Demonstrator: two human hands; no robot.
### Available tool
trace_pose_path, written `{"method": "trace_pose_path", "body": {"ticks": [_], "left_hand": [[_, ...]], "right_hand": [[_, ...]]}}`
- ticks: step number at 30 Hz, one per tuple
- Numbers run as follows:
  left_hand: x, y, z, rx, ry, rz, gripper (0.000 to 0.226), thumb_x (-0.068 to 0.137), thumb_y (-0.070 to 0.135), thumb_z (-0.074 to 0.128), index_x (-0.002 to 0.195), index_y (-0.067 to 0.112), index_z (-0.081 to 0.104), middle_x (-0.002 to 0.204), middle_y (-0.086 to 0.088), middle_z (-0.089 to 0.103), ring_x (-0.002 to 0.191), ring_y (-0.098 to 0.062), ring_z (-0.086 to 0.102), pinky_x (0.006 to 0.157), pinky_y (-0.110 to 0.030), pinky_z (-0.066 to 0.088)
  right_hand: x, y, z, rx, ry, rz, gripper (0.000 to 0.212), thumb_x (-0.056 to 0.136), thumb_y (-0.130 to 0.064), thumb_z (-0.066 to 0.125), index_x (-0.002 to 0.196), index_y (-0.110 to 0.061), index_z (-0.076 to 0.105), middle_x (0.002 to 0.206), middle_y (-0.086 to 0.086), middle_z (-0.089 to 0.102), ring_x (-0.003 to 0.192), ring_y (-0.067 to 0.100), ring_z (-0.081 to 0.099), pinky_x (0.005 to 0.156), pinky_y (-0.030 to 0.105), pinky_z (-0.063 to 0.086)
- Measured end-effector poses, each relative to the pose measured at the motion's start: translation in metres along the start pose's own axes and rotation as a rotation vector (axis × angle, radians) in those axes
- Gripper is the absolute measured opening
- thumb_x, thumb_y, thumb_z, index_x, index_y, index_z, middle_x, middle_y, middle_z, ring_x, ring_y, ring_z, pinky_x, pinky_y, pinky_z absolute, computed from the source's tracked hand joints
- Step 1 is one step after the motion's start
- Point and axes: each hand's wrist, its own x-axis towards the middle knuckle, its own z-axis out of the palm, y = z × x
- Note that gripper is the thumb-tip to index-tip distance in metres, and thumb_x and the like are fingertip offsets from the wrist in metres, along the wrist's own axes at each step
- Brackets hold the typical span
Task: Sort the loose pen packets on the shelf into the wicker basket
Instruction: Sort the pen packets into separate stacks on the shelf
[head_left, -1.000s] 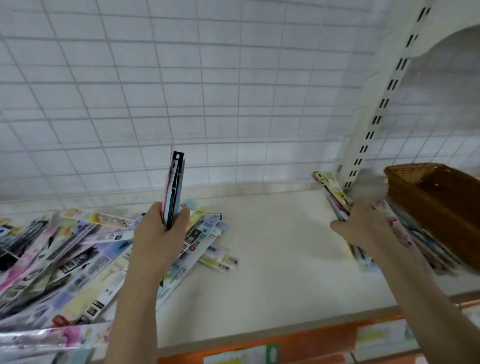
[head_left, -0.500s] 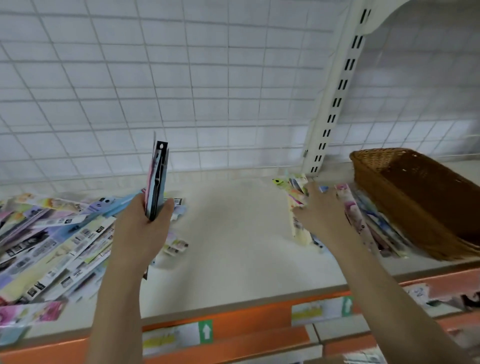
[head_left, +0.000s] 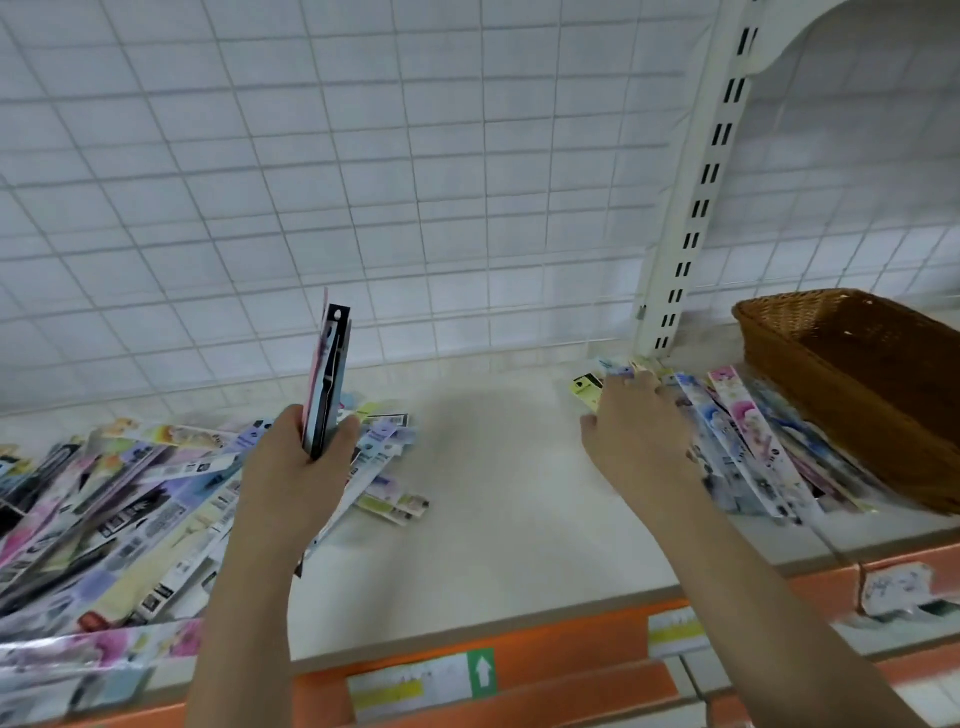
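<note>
Left hand, at about 7 o'clock of centre, fingers and thumb curled round a thin stack of held packets; the stack stands upright on edge, black card facing right, pink card behind it, hang-hole at the top

Loose pile of pen packets spread over the shelf at 8 to 9 o'clock, overlapping at all angles, pastel and black printed cards; the pile runs off the left edge of view and partly under the left forearm. A couple of packets lie at the pile's right fringe, just right of the left wrist

Right hand at about 3 o'clock, palm down, fingers spread and bent over the near end of a second group of packets. Whether the fingers actually pinch a packet or only press on them cannot be told; that area is blurred. A yellow-green packet pokes out just left of the fingertips

This second group lies fanned on the shelf between the right hand and the wicker basket, its far side touching or tucked against the basket's near wall; exact contact unclear

Wicker basket brown, rectangular, sits on the shelf at 3 o'clock toward the right edge; what shows of its inside is dark weave only

Behind: white wire grid panel, white slotted upright at 1 o'clock. Orange shelf edge strip along the front with paper price labels, one with a green arrow
</note>
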Motion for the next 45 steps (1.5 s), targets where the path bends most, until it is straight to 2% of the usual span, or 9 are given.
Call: {"method": "trace_pose_path", "body": {"ticks": [7,11,17,27,31,33,38,42,45], "left_hand": [[0.015,-0.039,-0.045,0.238,-0.052,-0.089,0.020,0.087,0.027,0.060,0.082,0.009,0.055,0.062,-0.003,0.051,0.058,-0.019,0.046,0.049,-0.027,0.031],[0.017,-0.061,-0.072,0.366,-0.094,-0.136,0.025,0.083,0.032,0.064,0.089,0.009,0.056,0.073,-0.004,0.057,0.063,-0.015,0.050,0.053,-0.021,0.035],[0.016,-0.077,-0.081,0.452,-0.181,-0.090,0.022,0.087,0.033,0.058,0.074,0.016,0.051,0.062,0.002,0.052,0.055,-0.010,0.048,0.047,-0.021,0.032],[0.032,-0.090,-0.062,0.568,-0.178,-0.091,0.030,0.082,0.039,0.062,0.088,0.010,0.056,0.089,-0.007,0.058,0.075,-0.023,0.058,0.065,-0.032,0.049],[0.037,-0.093,-0.063,0.581,-0.250,-0.129,0.024,0.085,0.034,0.059,0.086,0.010,0.057,0.081,-0.005,0.065,0.074,-0.022,0.061,0.068,-0.032,0.051],[0.039,-0.091,-0.063,0.611,-0.267,-0.092,0.019,0.087,0.029,0.057,0.086,0.010,0.056,0.080,-0.004,0.062,0.075,-0.022,0.060,0.067,-0.031,0.049],[0.044,-0.084,-0.065,0.514,-0.274,-0.051,0.023,0.092,0.024,0.048,0.071,0.015,0.046,0.066,0.000,0.051,0.058,-0.016,0.049,0.050,-0.026,0.036],[0.049,-0.069,-0.069,0.254,-0.277,-0.090,0.020,0.097,0.026,0.042,0.095,0.012,0.057,0.078,-0.006,0.069,0.061,-0.012,0.062,0.054,-0.023,0.048],[0.050,-0.060,-0.076,0.081,-0.305,-0.136,0.024,0.094,0.028,0.052,0.091,0.010,0.066,0.071,-0.005,0.069,0.045,-0.005,0.057,0.045,-0.013,0.044]], "right_hand": [[-0.028,-0.068,0.021,0.104,-0.012,-0.247,0.033,0.096,-0.031,0.038,0.121,-0.013,0.052,0.119,0.008,0.053,0.112,0.025,0.050,0.082,0.031,0.044],[-0.031,-0.095,0.044,0.158,0.033,-0.329,0.037,0.096,-0.030,0.038,0.127,-0.015,0.049,0.128,0.007,0.048,0.118,0.025,0.042,0.094,0.032,0.038],[-0.028,-0.094,0.065,0.169,0.050,-0.308,0.035,0.094,-0.032,0.043,0.122,-0.015,0.055,0.127,0.007,0.052,0.119,0.027,0.043,0.096,0.035,0.035],[-0.032,-0.095,0.074,0.190,0.155,-0.303,0.022,0.084,-0.015,0.060,0.101,-0.003,0.068,0.102,0.015,0.067,0.098,0.036,0.059,0.083,0.042,0.048],[-0.032,-0.095,0.075,0.169,0.124,-0.302,0.030,0.084,-0.024,0.047,0.092,-0.005,0.069,0.091,0.013,0.068,0.091,0.035,0.062,0.077,0.041,0.052],[-0.032,-0.096,0.074,0.180,0.129,-0.295,0.022,0.085,-0.018,0.056,0.096,-0.004,0.069,0.096,0.014,0.067,0.097,0.036,0.060,0.081,0.042,0.049],[-0.032,-0.096,0.075,0.216,0.154,-0.296,0.042,0.084,-0.029,0.038,0.095,-0.004,0.070,0.094,0.014,0.068,0.094,0.036,0.062,0.079,0.042,0.052],[-0.032,-0.095,0.077,0.221,0.154,-0.312,0.053,0.080,-0.032,0.027,0.093,-0.004,0.070,0.091,0.013,0.069,0.090,0.036,0.064,0.076,0.042,0.054],[-0.031,-0.095,0.076,0.220,0.154,-0.310,0.052,0.079,-0.032,0.029,0.092,-0.003,0.070,0.091,0.014,0.069,0.089,0.036,0.064,0.074,0.042,0.054]]}}
